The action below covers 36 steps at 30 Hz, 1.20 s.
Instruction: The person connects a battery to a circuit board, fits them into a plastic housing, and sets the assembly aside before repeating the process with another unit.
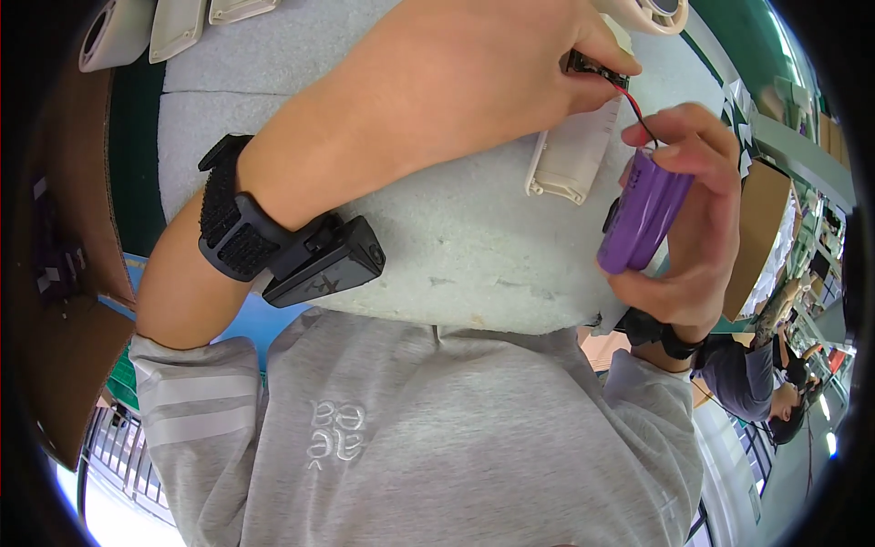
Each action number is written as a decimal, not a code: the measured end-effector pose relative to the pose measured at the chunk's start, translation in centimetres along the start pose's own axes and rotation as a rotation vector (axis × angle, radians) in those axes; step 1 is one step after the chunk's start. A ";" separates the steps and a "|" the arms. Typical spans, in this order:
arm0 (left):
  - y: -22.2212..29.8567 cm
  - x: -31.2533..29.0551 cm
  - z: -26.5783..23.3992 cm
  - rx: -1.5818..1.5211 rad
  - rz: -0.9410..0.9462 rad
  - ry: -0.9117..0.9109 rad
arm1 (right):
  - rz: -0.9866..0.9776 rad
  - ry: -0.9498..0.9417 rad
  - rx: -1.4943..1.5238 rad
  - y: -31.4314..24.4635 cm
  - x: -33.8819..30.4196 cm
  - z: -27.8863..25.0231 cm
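My left hand [538, 68] reaches across to the far right of the padded work surface. Its thumb and fingers pinch a small dark circuit board [599, 71]. Red and black wires [640, 113] run from the board to the top of a purple battery pack [645, 211], which looks like two cells side by side. My right hand [706, 196] is curled around this pack, fingertips at its upper end and thumb near its lower end. Under the board lies an off-white plastic shell [572, 162], partly hidden by my left hand.
More off-white shells [179, 27] and a rounded casing [118, 35] stand at the far left; another round piece [654, 13] is at the far right. Cardboard [68, 383] rises on the left. An open carton [764, 223] and another person [752, 374] are to the right.
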<state>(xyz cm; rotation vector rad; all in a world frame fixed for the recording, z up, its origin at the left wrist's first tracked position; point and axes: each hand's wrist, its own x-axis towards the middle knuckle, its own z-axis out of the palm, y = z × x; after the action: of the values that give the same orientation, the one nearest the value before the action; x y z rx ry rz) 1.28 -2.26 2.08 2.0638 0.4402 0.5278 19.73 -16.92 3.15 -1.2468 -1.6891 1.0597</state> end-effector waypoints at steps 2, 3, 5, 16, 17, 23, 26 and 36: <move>-0.1 -0.2 0.1 -0.012 0.007 0.013 | -0.062 -0.037 -0.176 -0.4 0.1 -0.1; -0.2 -0.3 0.1 0.011 0.030 0.014 | -0.065 -0.050 -0.236 -0.7 0.2 0.0; -0.4 -0.2 0.1 0.057 0.080 0.013 | -0.067 -0.070 -0.360 -1.0 0.2 0.2; 0.0 -0.1 -0.5 -0.018 0.031 -0.053 | -0.123 0.049 -0.398 1.2 0.3 1.5; 0.0 -0.1 -0.5 -0.041 0.020 -0.053 | -0.126 0.045 -0.417 1.3 0.3 1.6; -0.5 0.3 -0.9 -0.034 0.064 -0.045 | -0.104 0.058 -0.458 1.1 0.2 2.7; -0.8 0.4 -0.8 -0.034 0.102 -0.023 | -0.100 0.100 -0.487 0.8 0.2 3.2; -0.6 0.9 -1.5 -0.040 0.114 -0.061 | -0.106 0.171 -0.667 0.2 0.1 3.0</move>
<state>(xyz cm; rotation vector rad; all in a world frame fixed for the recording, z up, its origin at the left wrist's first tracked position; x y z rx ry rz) 1.17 -0.45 2.40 2.0696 0.2749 0.5350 17.03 -17.35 1.89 -1.5717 -2.0184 0.3045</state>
